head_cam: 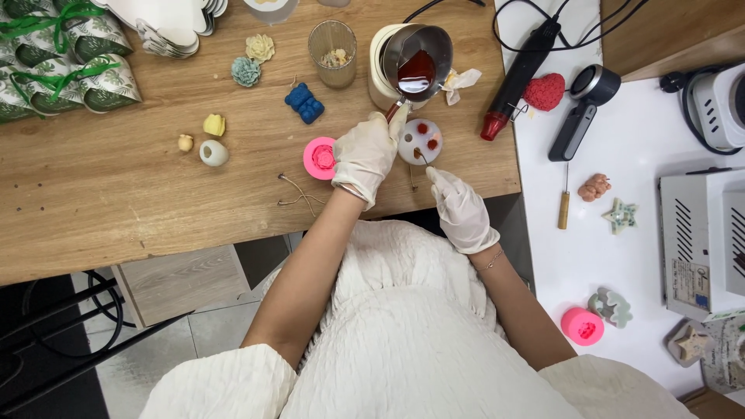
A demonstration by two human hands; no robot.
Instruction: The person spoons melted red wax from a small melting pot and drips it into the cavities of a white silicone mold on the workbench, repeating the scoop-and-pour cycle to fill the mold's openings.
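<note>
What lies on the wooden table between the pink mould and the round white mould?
In the head view, the gloved left hand lies between the pink mould and the round white mould, gripping the handle of the metal pouring pot.

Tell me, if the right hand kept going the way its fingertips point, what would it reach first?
Probably the round translucent mould with red-filled cavities: the white-gloved right hand points up-left at it, holding a thin stick over its near edge. Height above it is unclear.

Red wax (417,71) in steel pitcher (423,43); pink mould (320,157).
</note>
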